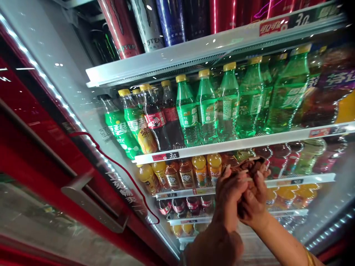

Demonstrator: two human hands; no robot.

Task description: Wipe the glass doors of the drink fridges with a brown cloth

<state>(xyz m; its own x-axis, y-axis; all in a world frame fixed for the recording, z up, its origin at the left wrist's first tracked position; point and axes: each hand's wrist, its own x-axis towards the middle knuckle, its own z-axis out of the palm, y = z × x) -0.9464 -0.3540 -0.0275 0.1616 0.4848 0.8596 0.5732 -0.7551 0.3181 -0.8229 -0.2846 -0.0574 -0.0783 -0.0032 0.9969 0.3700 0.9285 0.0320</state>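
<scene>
My left hand (230,197) and my right hand (256,201) are raised close together in front of the lower shelves of a drinks fridge. Their fingers curl around a brown, crumpled or folded thing (253,165), whose kind I cannot make out. Fingers cover much of it, and the left forearm is blurred. Behind the hands stand orange drink bottles (199,171) and brown-labelled bottles (186,173). Green soda bottles (206,107) line the shelf above, with cola bottles (155,120) at their left.
Tall cans (172,22) fill the top shelf. At left, the red-framed door stands open with a metal handle (94,203); a red cord (122,166) hangs along the fridge's side. White shelf edges (238,144) carry price tags.
</scene>
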